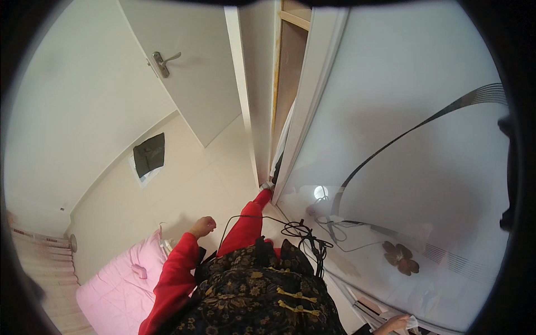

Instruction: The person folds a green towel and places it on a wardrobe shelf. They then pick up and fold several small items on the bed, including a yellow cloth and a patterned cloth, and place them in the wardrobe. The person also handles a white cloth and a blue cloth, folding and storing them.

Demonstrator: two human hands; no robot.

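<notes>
My left hand (203, 227), below a red sleeve, hangs over the pale floor with its fingers loosely curled and nothing seen in it. At the bottom right edge, my right hand (392, 325) has its fingertips closed on a thin white cloth-like thing (412, 321), beside an opening at the foot of the glossy sliding door (402, 167). A black cable (307, 234) runs across my front and gathers in loops at my right side. I wear red trousers and a dark patterned top with yellow knot fastenings.
A pink quilt (121, 284) lies at the lower left, near a curtain (46, 268). A dark folded cloth (150, 155) is on the floor by the wall. A grey door (197, 75) with a lever handle stands ahead. Beside the sliding door is a narrow opening with wooden shelving (291, 54).
</notes>
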